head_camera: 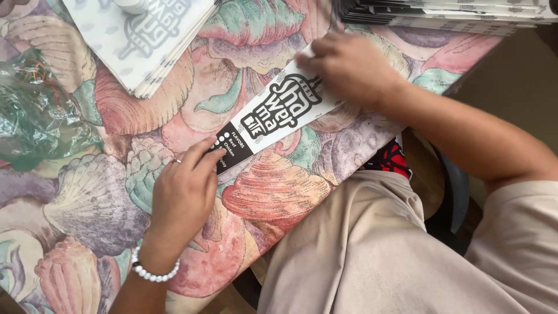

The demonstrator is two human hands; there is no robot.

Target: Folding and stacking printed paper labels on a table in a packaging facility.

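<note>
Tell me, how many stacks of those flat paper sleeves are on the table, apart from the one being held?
2. A white stack lies at the top left; a darker-edged stack lies at the top right, partly cut off by the frame. More may lie out of view.

hands: two, left hand (185, 189) at the black end of the sleeve, right hand (349, 67) at the white end
flat paper sleeves lying singly: one, long paper sleeve (279, 113), white with a black end, aslant near the table's right edge
stacks of flat sleeves: two, white stack (142, 43) at the table's far edge, dark-edged stack (447, 14) at the far right corner; sheets in each too many and too tight to count
plastic bags: one, green plastic bag (38, 116) at the left edge
bead bracelets: one, white bracelet (152, 272) on the left wrist
finger rings: one, ring (176, 160) on the left hand
tables: one, shell-patterned table (81, 209)
</note>
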